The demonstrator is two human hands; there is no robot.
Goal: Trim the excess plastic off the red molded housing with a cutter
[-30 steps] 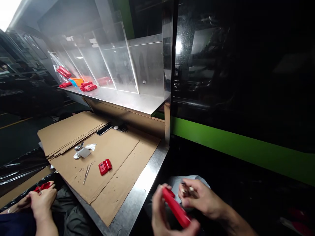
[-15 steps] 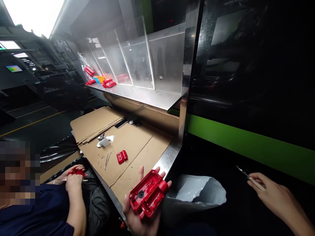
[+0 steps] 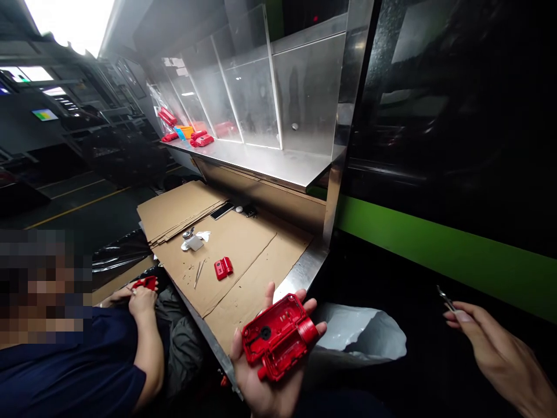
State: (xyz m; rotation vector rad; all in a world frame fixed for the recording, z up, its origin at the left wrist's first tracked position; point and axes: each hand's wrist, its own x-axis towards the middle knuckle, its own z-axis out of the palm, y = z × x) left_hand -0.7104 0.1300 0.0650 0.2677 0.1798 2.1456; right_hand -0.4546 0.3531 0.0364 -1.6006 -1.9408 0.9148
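Currently: left hand [image 3: 261, 371] palm up at bottom centre, fingers spread under a red plastic shell [image 3: 278, 337], open side up, ribs and a dark round hole visible inside. Shell rests flat on palm and fingers, fingertips showing past its far edge. Held just off the near corner of the surface [image 3: 300, 270], above its metal rim.

Right hand [image 3: 496, 354] well apart, at lower right against dark background. Thumb and forefinger pinched on a thin metal blade [image 3: 444, 297], tip pointing up and left. Other fingers loosely curled.

White plastic bag [image 3: 369, 337] between the two hands, below surface level, mouth open.

On surface: flat cardboard sheets [image 3: 243, 249] covering most of top. Small red part [image 3: 223, 267] near centre of cardboard. Tweezers [image 3: 198, 273] just left of it. Metal scoop and white scrap [image 3: 194, 239] farther back. Phone [image 3: 221, 210] and small dark items at back edge, approx. under the shelf [image 3: 261, 162].

On shelf: clear divider panels [image 3: 243, 87], upright. Several red parts plus an orange and blue item [image 3: 187, 132] at far left end.

Left side: second person in dark blue sleeve [image 3: 87, 377], hands [image 3: 139, 296] together on a small red part [image 3: 145, 283]. Grip detail not readable.

Right of surface: dark machine panel w/ green stripe [image 3: 435, 255].
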